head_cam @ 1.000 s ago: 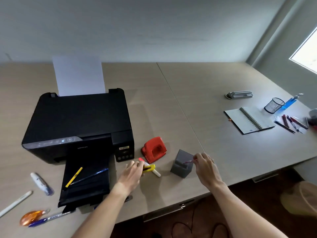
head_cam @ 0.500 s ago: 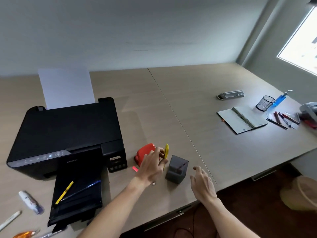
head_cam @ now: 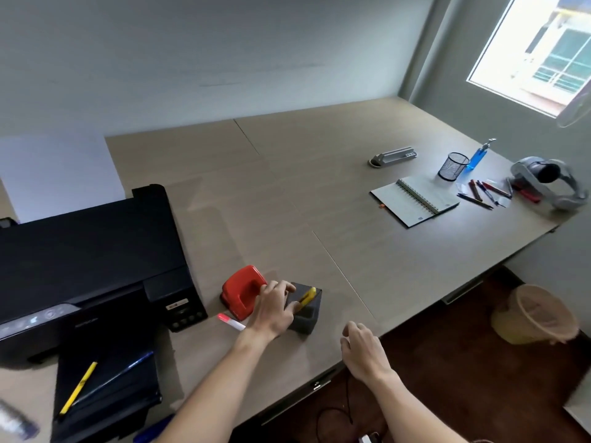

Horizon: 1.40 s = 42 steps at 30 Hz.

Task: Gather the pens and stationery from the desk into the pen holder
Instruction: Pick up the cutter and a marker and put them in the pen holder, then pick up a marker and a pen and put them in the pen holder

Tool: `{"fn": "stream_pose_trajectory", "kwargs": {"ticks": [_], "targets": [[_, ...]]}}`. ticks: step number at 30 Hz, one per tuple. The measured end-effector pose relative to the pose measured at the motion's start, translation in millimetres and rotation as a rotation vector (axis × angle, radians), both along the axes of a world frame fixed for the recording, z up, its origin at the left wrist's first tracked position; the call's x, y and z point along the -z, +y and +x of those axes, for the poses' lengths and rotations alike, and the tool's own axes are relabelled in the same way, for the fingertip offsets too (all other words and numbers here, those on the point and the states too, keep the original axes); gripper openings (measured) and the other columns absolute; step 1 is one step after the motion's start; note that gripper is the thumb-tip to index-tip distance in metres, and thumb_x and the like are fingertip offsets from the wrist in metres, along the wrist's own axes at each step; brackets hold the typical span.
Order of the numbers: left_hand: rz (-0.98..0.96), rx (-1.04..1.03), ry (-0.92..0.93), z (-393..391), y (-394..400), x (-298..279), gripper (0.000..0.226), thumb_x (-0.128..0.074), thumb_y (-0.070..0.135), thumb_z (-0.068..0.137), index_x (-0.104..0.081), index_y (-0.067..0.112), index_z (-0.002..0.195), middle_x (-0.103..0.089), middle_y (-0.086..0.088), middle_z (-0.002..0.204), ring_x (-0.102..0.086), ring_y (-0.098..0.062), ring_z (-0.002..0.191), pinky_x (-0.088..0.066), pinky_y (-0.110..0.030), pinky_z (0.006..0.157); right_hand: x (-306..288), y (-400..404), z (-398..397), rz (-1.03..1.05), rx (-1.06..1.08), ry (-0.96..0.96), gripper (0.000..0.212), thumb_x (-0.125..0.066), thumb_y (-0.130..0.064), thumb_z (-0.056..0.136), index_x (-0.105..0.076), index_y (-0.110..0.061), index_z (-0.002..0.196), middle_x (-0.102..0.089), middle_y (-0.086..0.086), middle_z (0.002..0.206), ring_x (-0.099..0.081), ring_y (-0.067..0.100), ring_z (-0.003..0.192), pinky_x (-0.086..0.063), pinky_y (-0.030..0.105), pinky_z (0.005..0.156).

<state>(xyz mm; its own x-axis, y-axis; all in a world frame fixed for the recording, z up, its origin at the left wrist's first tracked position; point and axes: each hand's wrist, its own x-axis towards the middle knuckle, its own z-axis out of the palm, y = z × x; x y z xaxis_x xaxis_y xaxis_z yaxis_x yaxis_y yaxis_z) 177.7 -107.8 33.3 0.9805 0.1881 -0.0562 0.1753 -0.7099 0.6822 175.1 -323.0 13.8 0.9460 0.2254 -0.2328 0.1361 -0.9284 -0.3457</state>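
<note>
The grey square pen holder (head_cam: 308, 319) stands near the desk's front edge. My left hand (head_cam: 271, 310) rests over its left side, fingers closed on the lower end of a yellow utility knife (head_cam: 308, 297) that leans inside the holder. My right hand (head_cam: 363, 348) hovers at the desk edge to the right of the holder, loosely curled and holding nothing. A pink-tipped white marker (head_cam: 231, 321) lies beside my left wrist. On the printer's tray lie a yellow pencil (head_cam: 78, 386) and a blue pen (head_cam: 116, 375). Several pens (head_cam: 483, 193) lie at the far right.
A red hole punch (head_cam: 244, 294) sits just left of the holder, next to the black printer (head_cam: 92, 266). Far right hold a mesh cup (head_cam: 452, 166), open notebook (head_cam: 415, 199), stapler (head_cam: 393, 156), blue bottle (head_cam: 478, 155) and headset (head_cam: 550, 183). A bin (head_cam: 537, 318) stands on the floor.
My left hand picked the yellow knife off the desk and carried it right into the holder. My right hand let go of the holder and drew back toward the desk edge.
</note>
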Motion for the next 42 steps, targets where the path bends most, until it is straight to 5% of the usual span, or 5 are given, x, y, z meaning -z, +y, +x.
{"fn": "stream_pose_trajectory", "kwargs": {"ticks": [9,18,27,34,42], "targets": [[-0.094,-0.147,-0.002,-79,59,10,0.012,-0.053,0.005,0.091,-0.06,0.014,0.095,-0.063,0.005,0.078,-0.059,-0.001,0.07,-0.045,-0.02,0.068,34,57,-43,0.04,-0.264,0.213,0.012,-0.047,-0.022,0.089,-0.053,-0.015,0.095,-0.06,0.006,0.098,-0.06,0.026,0.09,-0.046,0.034,0.078],[0.12,-0.216,0.168,-204,110,27,0.011,-0.048,0.017,0.095,-0.059,0.019,0.098,-0.059,0.003,0.096,-0.059,-0.013,0.086,-0.048,-0.024,0.073,45,144,-41,0.138,-0.27,0.116,0.024,-0.049,-0.01,0.09,-0.049,-0.009,0.114,-0.05,0.013,0.108,-0.056,0.033,0.093,-0.047,0.038,0.066],[0.333,-0.25,0.532,-230,91,50,0.039,-0.049,0.001,0.092,-0.041,0.005,0.13,-0.046,-0.016,0.135,-0.063,-0.031,0.104,-0.054,-0.037,0.083,64,179,-34,-0.232,-0.398,-0.015,0.017,-0.049,-0.017,0.093,-0.051,-0.011,0.109,-0.061,0.015,0.107,-0.057,0.033,0.098,-0.049,0.037,0.074],[0.484,-0.229,0.654,-220,93,53,0.04,-0.056,-0.012,0.085,-0.043,0.002,0.12,-0.049,-0.018,0.122,-0.066,-0.029,0.097,-0.056,-0.037,0.078,60,184,-30,-0.2,-0.359,0.018,0.016,-0.05,-0.007,0.091,-0.051,-0.006,0.107,-0.061,0.017,0.106,-0.057,0.036,0.098,-0.05,0.041,0.075],[0.397,-0.246,0.504,-198,82,39,0.019,-0.046,0.024,0.095,-0.05,0.01,0.108,-0.067,-0.015,0.097,-0.066,-0.034,0.089,-0.046,-0.039,0.064,33,163,-40,-0.013,-0.304,0.019,0.01,-0.048,-0.003,0.092,-0.051,-0.008,0.101,-0.064,0.016,0.096,-0.064,0.032,0.084,-0.044,0.033,0.058]]}}
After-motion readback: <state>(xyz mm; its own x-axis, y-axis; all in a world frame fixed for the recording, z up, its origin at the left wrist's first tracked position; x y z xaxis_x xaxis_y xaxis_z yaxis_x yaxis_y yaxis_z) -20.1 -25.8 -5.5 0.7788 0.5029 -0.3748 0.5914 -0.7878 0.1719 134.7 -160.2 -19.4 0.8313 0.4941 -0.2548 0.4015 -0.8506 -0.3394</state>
